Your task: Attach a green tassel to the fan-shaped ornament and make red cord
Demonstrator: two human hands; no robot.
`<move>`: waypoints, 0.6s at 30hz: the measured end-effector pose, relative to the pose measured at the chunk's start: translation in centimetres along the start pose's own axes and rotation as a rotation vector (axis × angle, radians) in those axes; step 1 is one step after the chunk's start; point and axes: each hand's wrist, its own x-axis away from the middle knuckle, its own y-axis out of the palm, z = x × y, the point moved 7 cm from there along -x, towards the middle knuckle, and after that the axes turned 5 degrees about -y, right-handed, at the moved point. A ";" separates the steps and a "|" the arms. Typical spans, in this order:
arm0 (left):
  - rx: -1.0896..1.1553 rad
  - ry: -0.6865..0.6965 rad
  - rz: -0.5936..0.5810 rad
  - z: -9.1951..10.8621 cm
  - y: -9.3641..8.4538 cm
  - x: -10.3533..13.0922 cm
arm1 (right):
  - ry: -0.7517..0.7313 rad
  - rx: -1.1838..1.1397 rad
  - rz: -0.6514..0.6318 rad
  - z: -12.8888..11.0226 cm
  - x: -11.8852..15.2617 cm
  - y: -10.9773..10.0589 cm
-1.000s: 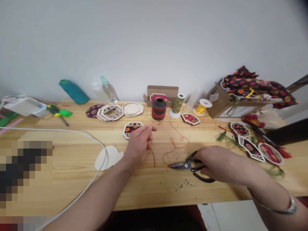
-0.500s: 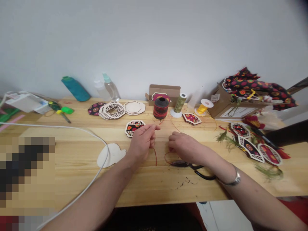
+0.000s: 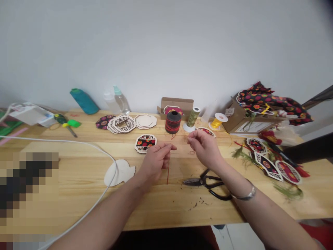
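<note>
My left hand (image 3: pixel 156 159) is closed in a pinch on a red cord (image 3: pixel 168 176), whose tail hangs below the fingers. To its right, my right hand (image 3: pixel 204 146) pinches thumb to fingertips; a small loop of red cord shows just under it, and its fingers partly hide what they hold. Behind my left hand lies an octagonal wooden-framed ornament (image 3: pixel 145 143) with patterned black fabric. Black-handled scissors (image 3: pixel 204 182) rest below my right hand. A red-and-black cord spool (image 3: pixel 173 122) stands behind both hands.
A white cable (image 3: pixel 113 158) crosses a pale cut-out shape (image 3: pixel 122 172) on the left. Wooden frames (image 3: pixel 122 123), a green thread spool (image 3: pixel 192 119) and a yellow spool (image 3: pixel 218 121) line the back. Right: tasselled ornaments (image 3: pixel 267 166), a cardboard box (image 3: pixel 249 123) with fabric.
My right hand has lifted up and to the right, away from the scissors, and the red loop has moved with it. My left hand stays pinched nearly in place. The view has tilted slightly.
</note>
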 end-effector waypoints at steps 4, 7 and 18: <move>0.008 -0.059 0.001 -0.6 0.1 0.0 | -0.185 0.229 -0.014 -1.3 1.5 1.3; 0.047 -0.091 -0.011 -0.9 0.1 -0.2 | -0.269 0.329 -0.085 -1.8 2.6 2.7; 0.107 -0.056 -0.092 -0.6 0.5 -0.2 | -0.334 0.470 -0.275 -1.0 4.0 4.7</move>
